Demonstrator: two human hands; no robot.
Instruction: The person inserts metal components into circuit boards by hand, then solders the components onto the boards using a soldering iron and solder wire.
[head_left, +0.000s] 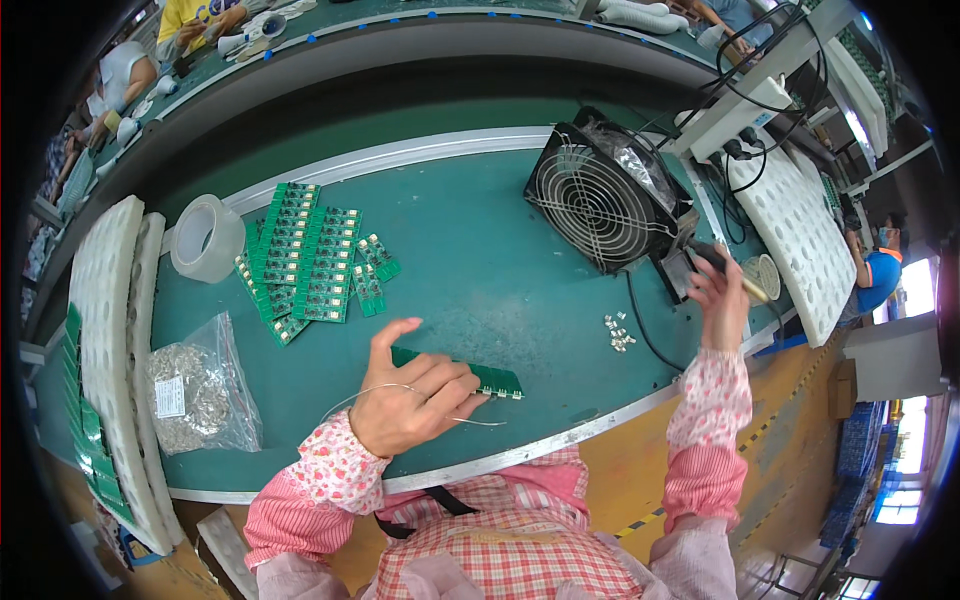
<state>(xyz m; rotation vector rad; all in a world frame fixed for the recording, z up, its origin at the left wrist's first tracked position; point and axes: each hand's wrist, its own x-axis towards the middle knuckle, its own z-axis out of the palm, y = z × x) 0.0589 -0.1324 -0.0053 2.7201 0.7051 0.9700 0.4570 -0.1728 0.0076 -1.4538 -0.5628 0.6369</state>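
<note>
Above the bench (470,240), the left hand (408,402) grips a slim, pale-studded green board (498,380), the right hand's (722,303) grip unclear.

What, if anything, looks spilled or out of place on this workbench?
Mainly the small pale parts on the green bench, left of the right hand: they lie loose, scattered in no container. The circuit board strips toward the left also overlap at uneven angles. Neither is clearly a mishap, and I see no damage.
</note>
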